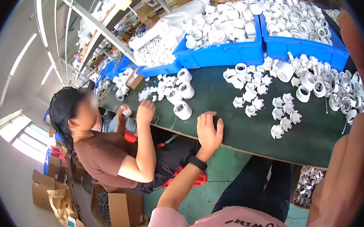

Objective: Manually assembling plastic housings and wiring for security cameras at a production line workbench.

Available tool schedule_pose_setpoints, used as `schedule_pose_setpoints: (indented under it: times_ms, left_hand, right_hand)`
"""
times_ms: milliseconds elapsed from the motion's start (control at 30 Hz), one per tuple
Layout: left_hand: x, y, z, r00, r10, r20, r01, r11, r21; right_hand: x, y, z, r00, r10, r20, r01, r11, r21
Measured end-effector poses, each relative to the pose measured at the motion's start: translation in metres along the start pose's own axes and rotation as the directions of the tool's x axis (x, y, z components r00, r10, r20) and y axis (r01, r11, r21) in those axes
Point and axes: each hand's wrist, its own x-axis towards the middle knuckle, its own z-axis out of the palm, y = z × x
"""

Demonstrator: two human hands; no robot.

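1. Left hand [209, 130] lies flat on the dark green worktop [234, 135], fingers released, holding nothing.
2. Nearest part: white cylindrical plastic housing [183, 110], just left of and beyond the fingers; reach there, grip its sides.
3. Right hand [354, 42] raised near the lens, blurred; grip state can't be told.
4. Co-worker's hands sit farther left.

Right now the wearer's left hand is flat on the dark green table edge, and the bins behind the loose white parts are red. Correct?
Not quite. The head view shows the left hand flat on the dark green table near its edge, as you say, but the bins behind the loose white parts are blue, not red. They are piled with similar white parts.
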Motion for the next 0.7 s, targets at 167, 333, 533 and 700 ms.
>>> schedule_pose_setpoints:
  times_ms: [167,333,533,700]
  left_hand:
    - [0.003,0.002,0.004,1.0,-0.001,-0.008,0.0,0.999,-0.032]
    - [-0.014,0.011,0.0,1.0,-0.023,-0.013,0.022,0.997,-0.068]
    - [-0.008,0.011,-0.001,0.999,-0.043,0.031,0.045,0.997,-0.065]
    - [-0.004,0.003,-0.003,0.996,-0.053,0.076,0.057,0.997,-0.048]
  right_hand:
    - [0.006,-0.011,-0.007,0.998,-0.026,0.062,0.02,0.995,0.095]
    - [0.006,-0.014,-0.022,0.992,-0.081,0.092,0.06,0.975,0.215]
    - [-0.011,-0.007,-0.047,0.993,-0.082,0.086,0.049,0.942,0.331]
    - [-0.018,-0.01,-0.071,0.99,-0.069,0.12,0.017,0.922,0.386]
